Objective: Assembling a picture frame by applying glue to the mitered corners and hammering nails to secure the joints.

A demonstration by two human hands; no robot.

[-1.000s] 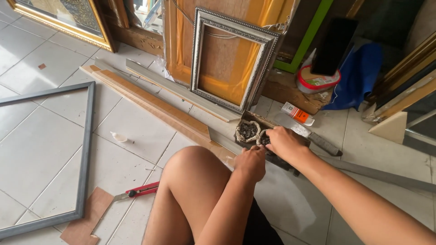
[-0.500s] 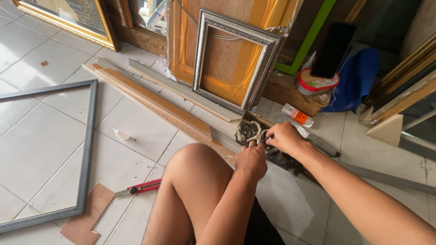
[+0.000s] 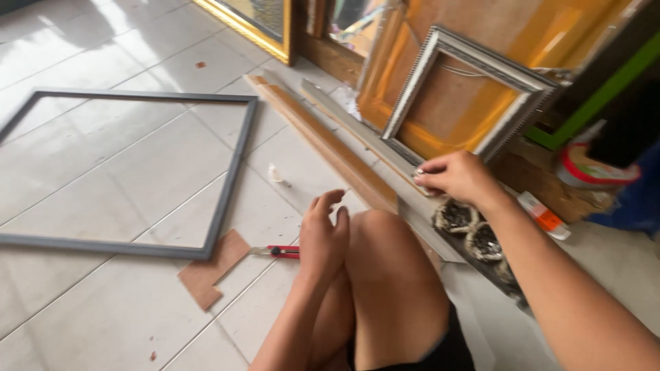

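Note:
My right hand (image 3: 455,176) hovers over the long grey moulding strip (image 3: 364,141), its fingertips pinched on something small and pale that I cannot make out. Just behind that hand sit small round tins of tiny metal pieces (image 3: 455,216). My left hand (image 3: 323,237) rests beside my bent knee, fingers loosely apart and holding nothing. A red utility knife (image 3: 280,251) lies on the tiles just left of that hand. A wooden moulding strip (image 3: 323,141) runs alongside the grey one.
A thin grey frame (image 3: 227,175) lies flat on the white tiles at left, a brown cardboard scrap (image 3: 213,268) under its near corner. A silver ornate frame (image 3: 474,96) leans on an orange board. A glue tube (image 3: 544,216) and a small white scrap (image 3: 276,175) lie nearby.
My right hand has left the tins and moved left over the grey strip, fingers pinched. My left hand dropped from beside the tins to my knee. The view swung left.

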